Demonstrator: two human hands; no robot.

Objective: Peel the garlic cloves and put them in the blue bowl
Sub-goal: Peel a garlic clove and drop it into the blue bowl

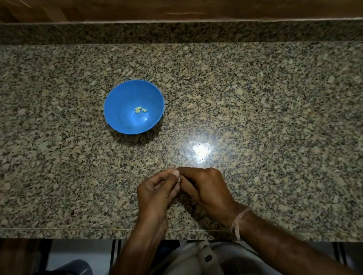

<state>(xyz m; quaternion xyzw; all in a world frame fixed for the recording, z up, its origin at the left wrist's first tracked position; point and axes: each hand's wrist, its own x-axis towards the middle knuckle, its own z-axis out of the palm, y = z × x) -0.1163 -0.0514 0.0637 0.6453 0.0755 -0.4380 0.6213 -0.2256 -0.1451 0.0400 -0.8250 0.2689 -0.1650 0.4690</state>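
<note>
1. my left hand and right hand meet fingertip to fingertip over the near part of the counter, well short of the bowl.
2. both sets of fingers are curled in and pinch one small pale thing between them. i take it for a garlic clove, though my fingers hide most of it.
3. whether its skin is off, half off or whole i cannot tell, as it is too small and too covered.
4. done so far: what look like three peeled cloves lie close together on the floor of the bowl, a little right of its middle.
5. the bowl stands upright on the counter, beyond my hands and a little to the left, apart from them.
6. left to do, as i judge it: finish stripping this clove, then carry it forward and drop it in with the others.
7. whether more cloves wait after this one i cannot tell, so i put the task somewhere in its middle, not at its end.
</note>
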